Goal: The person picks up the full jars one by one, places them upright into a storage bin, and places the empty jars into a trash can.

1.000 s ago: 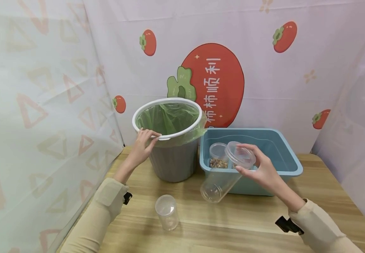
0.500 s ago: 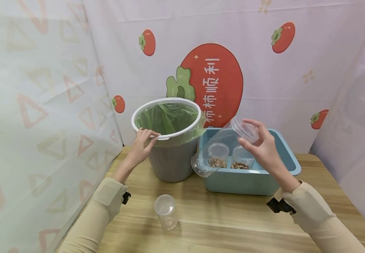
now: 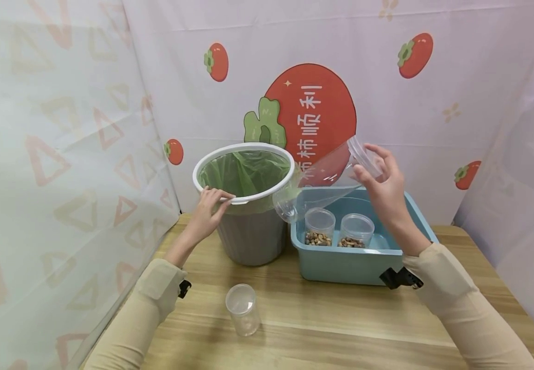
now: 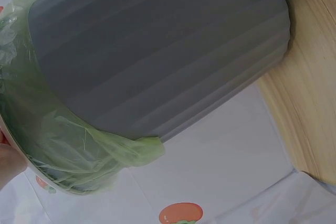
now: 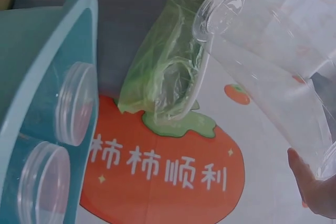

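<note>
My left hand point(image 3: 209, 208) pinches the white front rim of a grey trash bin point(image 3: 254, 239) lined with a green plastic bag point(image 3: 244, 172). In the left wrist view its thumb point(image 4: 11, 163) lies against that rim. My right hand point(image 3: 384, 180) grips a tall clear plastic jar point(image 3: 324, 177) around its lidded end. Lid end up to the right, the jar slants down to the left, its base overlapping the bin's right side in the head view. Nothing shows inside the jar. A small clear jar point(image 3: 244, 311) stands on the table point(image 3: 331, 324) in front of the bin.
Right of the bin stands a blue plastic tub point(image 3: 350, 267). Inside it are two lidded clear jars, a left one point(image 3: 320, 228) and a right one point(image 3: 356, 231), partly filled with nuts. A patterned curtain point(image 3: 179, 103) hangs behind and on both sides.
My right hand has lifted the tall jar from in front of the tub, up and leftward toward the bin, uncovering the two jars of nuts. My left hand stays on the rim.
</note>
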`<state>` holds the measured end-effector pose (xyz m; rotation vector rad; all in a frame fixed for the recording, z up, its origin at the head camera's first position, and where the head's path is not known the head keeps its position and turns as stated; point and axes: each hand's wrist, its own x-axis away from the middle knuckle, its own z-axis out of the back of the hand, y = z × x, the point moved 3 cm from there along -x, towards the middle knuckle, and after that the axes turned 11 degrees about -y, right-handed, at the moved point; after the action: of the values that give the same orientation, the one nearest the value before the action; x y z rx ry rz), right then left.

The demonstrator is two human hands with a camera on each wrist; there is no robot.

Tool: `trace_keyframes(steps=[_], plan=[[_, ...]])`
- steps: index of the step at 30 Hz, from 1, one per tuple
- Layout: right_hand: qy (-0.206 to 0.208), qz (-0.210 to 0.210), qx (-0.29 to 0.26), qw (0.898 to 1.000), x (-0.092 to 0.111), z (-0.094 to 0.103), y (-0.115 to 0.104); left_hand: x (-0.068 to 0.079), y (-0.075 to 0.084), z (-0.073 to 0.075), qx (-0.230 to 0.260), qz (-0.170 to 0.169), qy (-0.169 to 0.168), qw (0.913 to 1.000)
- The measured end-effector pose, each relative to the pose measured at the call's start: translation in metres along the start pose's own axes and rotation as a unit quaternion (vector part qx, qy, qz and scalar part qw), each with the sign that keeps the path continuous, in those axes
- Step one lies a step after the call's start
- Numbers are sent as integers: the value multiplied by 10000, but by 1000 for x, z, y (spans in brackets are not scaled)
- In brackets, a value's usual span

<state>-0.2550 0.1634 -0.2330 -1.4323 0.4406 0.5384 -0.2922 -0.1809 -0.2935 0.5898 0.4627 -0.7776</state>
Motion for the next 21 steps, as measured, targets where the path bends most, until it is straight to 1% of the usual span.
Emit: trace_keyframes(steps=[2,8,12,16,21], plan=[[82,-54,8,10000,-5,-3,-2,0,0,0,-14,12,-17,10000],[279,-37,-59,9996,-25,-15,-5,1,0,0,-35,70,-45,10000],[354,-42,76,9993,-39,-22,-6,1,1,1,-38,54,-31,10000],[354,-21,73,9993,-54,-33,-6,1,1,1,-31,77,-22,10000],[470,-119,343,9982,-71,-45,-4,0,1,1,-18,96,-43,9999]])
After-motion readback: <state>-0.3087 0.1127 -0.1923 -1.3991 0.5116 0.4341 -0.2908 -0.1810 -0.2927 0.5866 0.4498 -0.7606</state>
